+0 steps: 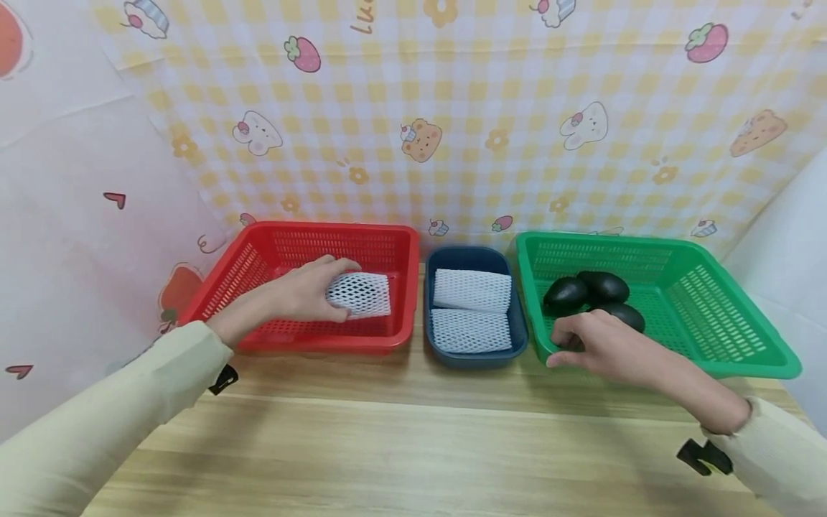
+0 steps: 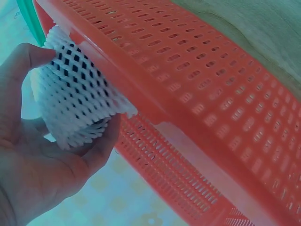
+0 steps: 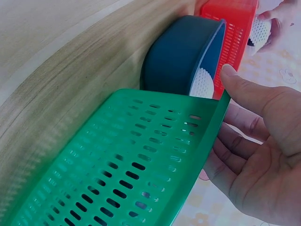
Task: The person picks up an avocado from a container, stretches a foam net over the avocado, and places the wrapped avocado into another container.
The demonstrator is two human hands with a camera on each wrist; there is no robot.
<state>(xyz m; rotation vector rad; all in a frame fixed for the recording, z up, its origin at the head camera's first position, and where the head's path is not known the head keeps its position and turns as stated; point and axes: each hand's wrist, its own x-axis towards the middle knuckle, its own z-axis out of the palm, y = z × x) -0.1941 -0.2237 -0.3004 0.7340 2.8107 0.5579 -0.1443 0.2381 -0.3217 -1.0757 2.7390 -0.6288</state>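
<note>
In the head view my left hand (image 1: 316,291) is over the red basket (image 1: 413,287). It grips a white foam net sleeve (image 1: 362,294) between thumb and fingers. Something dark shows through the mesh (image 2: 77,89) in the left wrist view; it looks like an avocado. My right hand (image 1: 601,345) is at the near left corner of the green basket (image 1: 711,305). In the right wrist view its thumb (image 3: 249,92) lies at the basket rim, with the curled fingers (image 3: 240,141) partly hidden behind it. Several dark avocados (image 1: 604,287) lie in the green basket beyond this hand.
Between the two baskets stands a dark blue bin (image 1: 474,359) holding two stacks of white foam nets (image 1: 472,289). All three containers stand on a wooden table (image 1: 413,459), near a checked cloth (image 1: 362,93) hanging at the back.
</note>
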